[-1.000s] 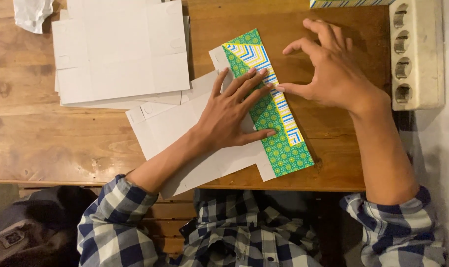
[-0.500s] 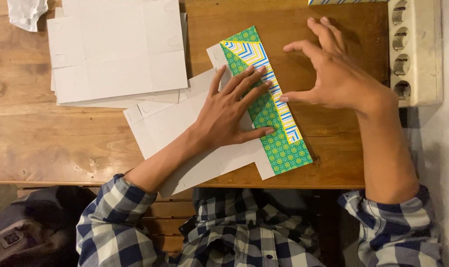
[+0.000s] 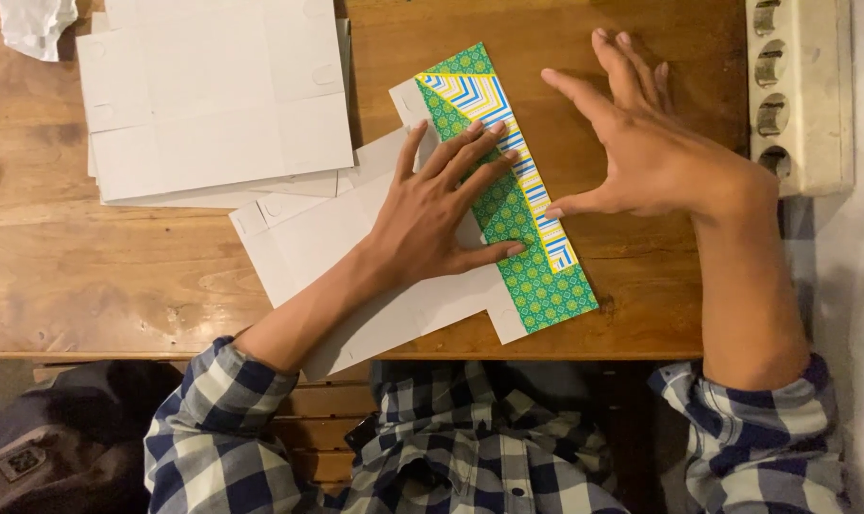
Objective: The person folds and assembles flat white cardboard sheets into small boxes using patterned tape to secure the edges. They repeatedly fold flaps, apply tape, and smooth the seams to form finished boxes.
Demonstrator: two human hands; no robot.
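Pressed flat with fingers spread, the left hand (image 3: 438,214) pins a white die-cut cardboard sheet (image 3: 356,257) to the wooden table (image 3: 118,276), its fingertips reaching onto the folded-over flap (image 3: 508,205), which is printed in green medallions with a blue-and-yellow chevron stripe. Just right of it, the right hand (image 3: 651,152) is open, gripping nothing, thumb tip touching the flap's right edge. Far left lies a stack of plain white flattened blanks (image 3: 213,95); a cream power strip (image 3: 798,95) sits far right.
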